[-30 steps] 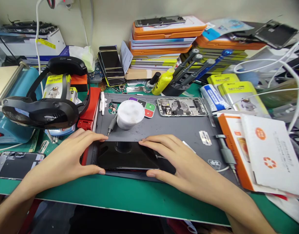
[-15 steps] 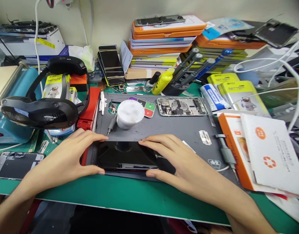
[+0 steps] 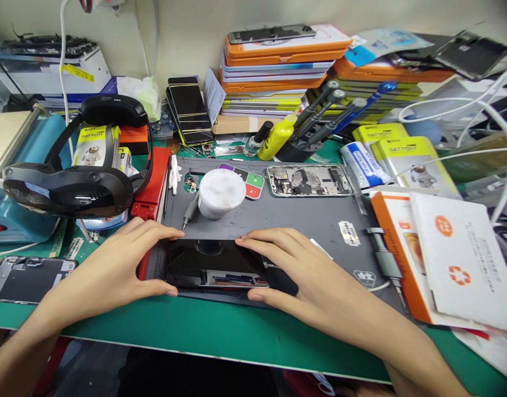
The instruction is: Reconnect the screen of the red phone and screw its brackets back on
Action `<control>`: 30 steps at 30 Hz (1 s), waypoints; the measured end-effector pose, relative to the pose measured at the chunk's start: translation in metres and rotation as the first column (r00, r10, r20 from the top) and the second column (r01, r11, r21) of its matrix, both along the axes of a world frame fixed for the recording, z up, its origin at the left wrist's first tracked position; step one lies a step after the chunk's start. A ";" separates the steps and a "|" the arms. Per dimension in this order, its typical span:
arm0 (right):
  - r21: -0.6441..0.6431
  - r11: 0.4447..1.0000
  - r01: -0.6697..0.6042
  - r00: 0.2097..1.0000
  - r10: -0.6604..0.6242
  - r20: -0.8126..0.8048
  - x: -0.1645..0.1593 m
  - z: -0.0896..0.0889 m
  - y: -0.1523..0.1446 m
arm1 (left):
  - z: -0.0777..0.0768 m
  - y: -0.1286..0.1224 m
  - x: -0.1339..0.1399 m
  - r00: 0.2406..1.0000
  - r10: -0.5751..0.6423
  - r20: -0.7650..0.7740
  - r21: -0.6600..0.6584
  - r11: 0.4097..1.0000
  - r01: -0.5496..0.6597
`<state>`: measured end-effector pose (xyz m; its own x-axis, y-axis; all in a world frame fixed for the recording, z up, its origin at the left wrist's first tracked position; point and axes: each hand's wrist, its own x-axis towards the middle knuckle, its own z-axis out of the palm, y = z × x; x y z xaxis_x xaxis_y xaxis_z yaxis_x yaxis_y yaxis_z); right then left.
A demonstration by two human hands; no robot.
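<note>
A glossy black phone (image 3: 216, 262) lies lengthwise near the front of the grey work mat (image 3: 303, 220), screen up and full of reflections. My left hand (image 3: 121, 264) grips its left end, fingertips on the far edge and thumb on the near edge. At the other end my right hand (image 3: 298, 264) holds it the same way. Just behind it stand a white round tub (image 3: 221, 194) and a grey precision screwdriver (image 3: 190, 212). An opened phone body (image 3: 309, 181), its inner parts bare, sits farther back on the mat.
At left are a black headset (image 3: 71, 182), a red box (image 3: 154, 184) and a loose phone part (image 3: 30, 278). A razor blade (image 3: 349, 233), an electric screwdriver (image 3: 383, 259) and white-and-orange packaging (image 3: 460, 259) lie at right. Stacked orange boxes (image 3: 278, 52) line the back.
Both hands keep their grip, almost unmoved. The reflection on the phone's glass has changed, with a bright band now along its near edge, as if it tilted slightly.
</note>
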<state>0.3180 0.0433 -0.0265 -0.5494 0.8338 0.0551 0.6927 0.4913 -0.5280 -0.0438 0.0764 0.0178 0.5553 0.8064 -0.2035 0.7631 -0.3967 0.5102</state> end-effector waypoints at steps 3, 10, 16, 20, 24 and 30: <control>-0.002 1.000 0.000 1.000 0.000 -0.003 0.000 0.000 0.000 | 0.000 0.000 0.000 1.000 0.010 -0.005 0.003 1.000 -0.010; 0.015 1.000 -0.002 1.000 0.002 -0.005 0.000 0.000 0.000 | -0.001 0.000 0.001 1.000 0.008 -0.006 -0.007 1.000 -0.008; 0.030 1.000 -0.004 1.000 0.004 -0.003 0.001 0.000 0.000 | 0.000 -0.001 0.000 1.000 0.006 -0.002 -0.007 1.000 -0.006; 0.022 1.000 -0.004 1.000 0.004 0.000 0.000 0.000 0.000 | 0.000 -0.001 0.000 1.000 0.010 -0.007 -0.009 1.000 -0.010; 0.016 1.000 0.005 1.000 -0.005 0.006 0.000 0.000 0.000 | 0.000 0.000 0.001 1.000 0.010 -0.011 -0.007 1.000 -0.010; 0.030 0.999 -0.014 1.000 0.014 0.003 0.001 0.001 -0.001 | -0.002 0.000 0.000 1.000 -0.001 -0.008 0.001 1.000 0.001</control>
<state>0.3190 0.0428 -0.0260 -0.5614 0.8238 0.0783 0.6870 0.5167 -0.5108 -0.0438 0.0768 0.0158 0.5543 0.8061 -0.2073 0.7670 -0.3979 0.5034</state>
